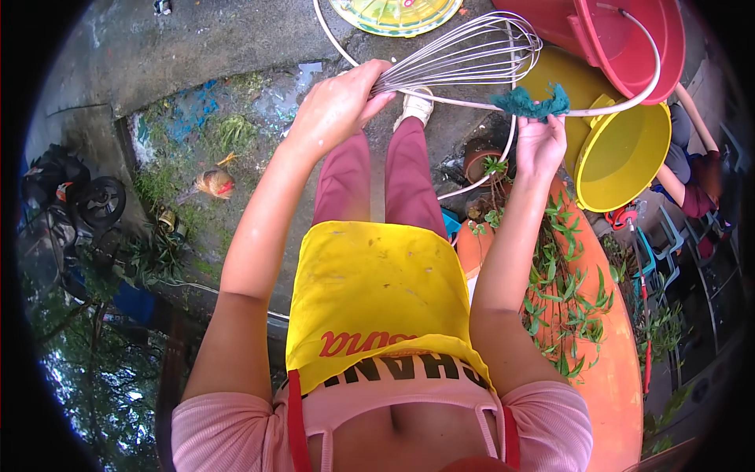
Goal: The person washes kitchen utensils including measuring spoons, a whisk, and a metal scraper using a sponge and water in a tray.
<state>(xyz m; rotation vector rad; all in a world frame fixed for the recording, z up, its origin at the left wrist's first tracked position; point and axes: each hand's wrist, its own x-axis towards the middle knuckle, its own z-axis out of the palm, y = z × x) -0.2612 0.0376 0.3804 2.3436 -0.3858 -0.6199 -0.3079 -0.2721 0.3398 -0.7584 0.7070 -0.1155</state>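
My left hand [338,108] is closed around the handle end of a large wire balloon whisk [465,57]. The whisk's looped wires point away to the right. In the fingertips of my right hand [539,145] is a ragged dark-green scouring pad [532,103], held up just below the whisk's loops and apart from them. A pale hose [452,101] runs behind the whisk and the pad.
A yellow tub [625,156] and a red tub [671,47] stand at the far right. A yellow-green round lid or basin [397,17] lies ahead. An orange planter [609,370] with plants is at right, near another person [696,185]. A chicken [215,182] is at left.
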